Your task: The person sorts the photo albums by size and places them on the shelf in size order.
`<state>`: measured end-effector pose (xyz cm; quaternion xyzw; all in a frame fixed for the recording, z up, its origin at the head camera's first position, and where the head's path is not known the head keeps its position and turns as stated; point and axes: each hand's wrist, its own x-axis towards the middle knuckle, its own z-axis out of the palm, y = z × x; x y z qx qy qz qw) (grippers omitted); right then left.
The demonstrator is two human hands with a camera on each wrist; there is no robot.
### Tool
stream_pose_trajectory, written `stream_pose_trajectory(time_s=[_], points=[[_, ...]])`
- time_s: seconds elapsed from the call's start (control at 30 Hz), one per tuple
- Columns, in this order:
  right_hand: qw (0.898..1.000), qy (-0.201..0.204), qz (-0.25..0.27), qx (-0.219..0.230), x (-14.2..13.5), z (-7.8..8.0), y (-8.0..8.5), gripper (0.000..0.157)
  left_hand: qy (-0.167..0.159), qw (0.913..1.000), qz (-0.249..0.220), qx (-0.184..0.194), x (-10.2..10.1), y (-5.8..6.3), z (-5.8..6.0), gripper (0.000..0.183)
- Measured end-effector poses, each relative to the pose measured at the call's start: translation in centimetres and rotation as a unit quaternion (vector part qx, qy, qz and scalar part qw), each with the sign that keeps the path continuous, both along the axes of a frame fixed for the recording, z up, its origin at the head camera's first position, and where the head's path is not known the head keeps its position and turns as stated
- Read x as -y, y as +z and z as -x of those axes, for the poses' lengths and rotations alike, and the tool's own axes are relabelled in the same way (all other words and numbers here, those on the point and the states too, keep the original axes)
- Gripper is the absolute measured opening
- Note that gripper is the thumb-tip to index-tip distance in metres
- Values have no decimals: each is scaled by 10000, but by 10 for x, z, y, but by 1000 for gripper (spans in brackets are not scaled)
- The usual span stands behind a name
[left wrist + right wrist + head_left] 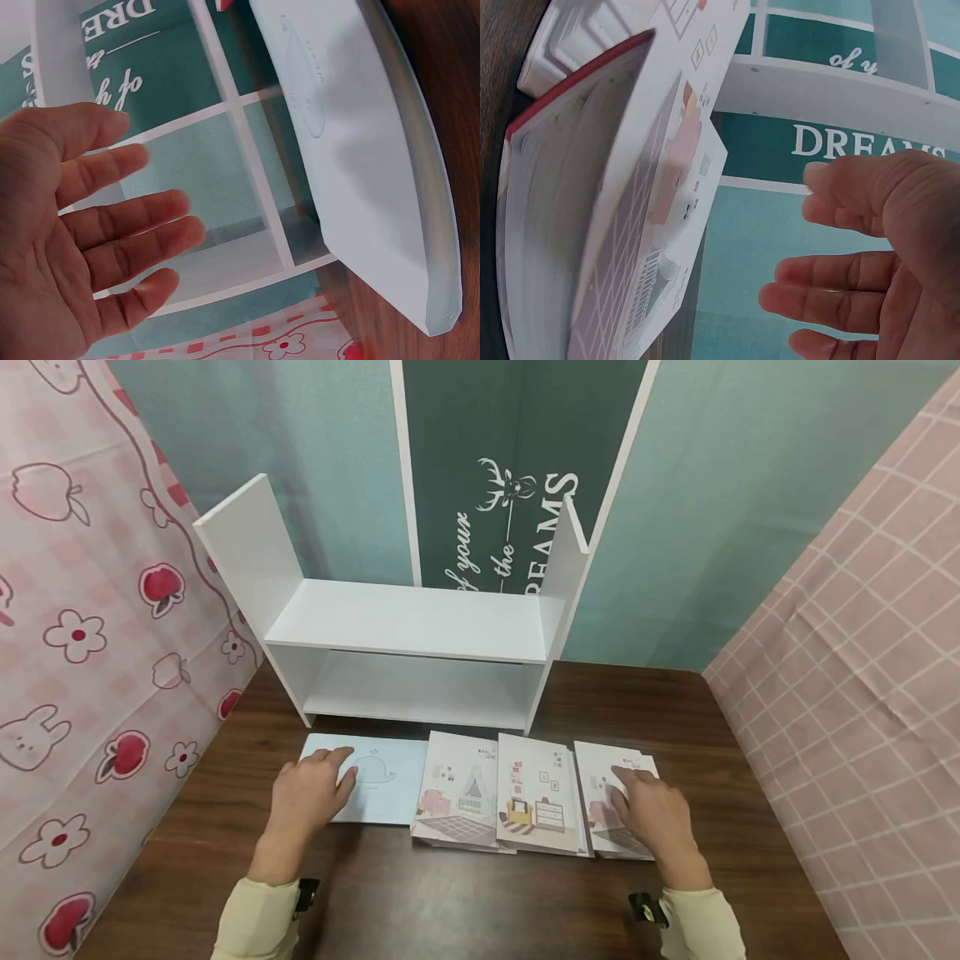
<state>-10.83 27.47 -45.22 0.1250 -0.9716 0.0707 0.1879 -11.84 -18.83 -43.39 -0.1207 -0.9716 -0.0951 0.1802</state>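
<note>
My left hand (pixel 306 789), fingers loosely spread, is over the left part of a pale blue book (pixel 393 793) with a whale drawn on its cover. The left wrist view shows that palm bare and the thick book (pixel 367 150) beside it. My right hand (pixel 654 814) is over the rightmost white book (pixel 603 839), which has a nursery picture. In the right wrist view its fingers are relaxed with nothing in them, and a book with a red-edged spine (pixel 577 82) stands out at left. Between the hands lie a white crib-picture book (pixel 459 789) and a white dresser-picture book (pixel 542 793).
A white two-tier shelf (pixel 408 618) with tall side panels stands behind the row of books. The dark wood table (pixel 465 902) meets a pink patterned cloth (pixel 75 652) at left, a pink checked cloth (pixel 862 652) at right and a teal backdrop (pixel 750 485).
</note>
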Motion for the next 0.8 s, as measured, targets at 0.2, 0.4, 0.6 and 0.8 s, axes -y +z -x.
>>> stream_pose_trajectory(time_s=[0.2,0.4,0.6,0.8], points=[[9999,13,-114,48,1,-1,0,29,-53,10000,43,-27,0,2,-1,28],[9984,-74,122,551,12,-8,4,30,-2,9996,-166,210,-3,7,-10,31],[9904,-313,585,1216,30,-15,3,32,206,9920,-645,1061,-1,13,-21,36],[9790,-469,997,1714,46,-17,3,34,302,9705,-1100,2123,8,11,-26,43]])
